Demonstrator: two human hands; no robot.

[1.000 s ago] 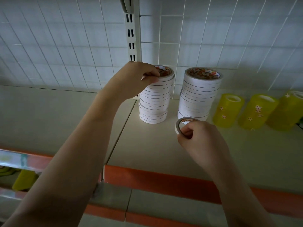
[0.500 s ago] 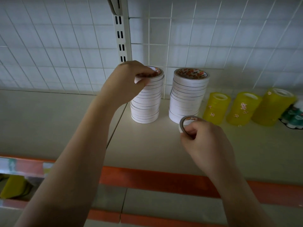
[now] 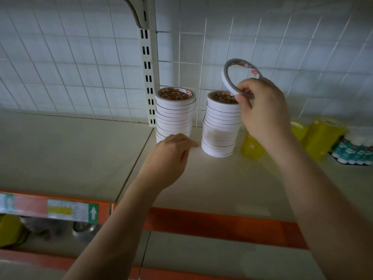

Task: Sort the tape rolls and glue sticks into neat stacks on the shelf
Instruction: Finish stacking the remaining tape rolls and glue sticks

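Two tall stacks of thin white tape rolls stand at the back of the shelf, the left stack (image 3: pixel 175 114) beside the slotted upright and the right stack (image 3: pixel 221 126) next to it. My right hand (image 3: pixel 260 116) pinches a single white tape roll (image 3: pixel 238 77), held tilted in the air just above the right stack. My left hand (image 3: pixel 169 156) hangs low in front of the left stack's base with fingers loosely curled, holding nothing. Yellow tape packs (image 3: pixel 321 136) lie to the right, and glue sticks (image 3: pixel 355 150) with teal labels sit at the far right.
The beige shelf (image 3: pixel 212 184) has an orange front edge strip (image 3: pixel 222 223). A white wire grid back panel (image 3: pixel 80 67) and a slotted upright (image 3: pixel 148 77) stand behind. A lower shelf with yellow items (image 3: pixel 12 229) shows at bottom left.
My right hand lifted the single tape roll from low in front of the right stack to above it. My left hand let go of the left stack's top and dropped to its base.
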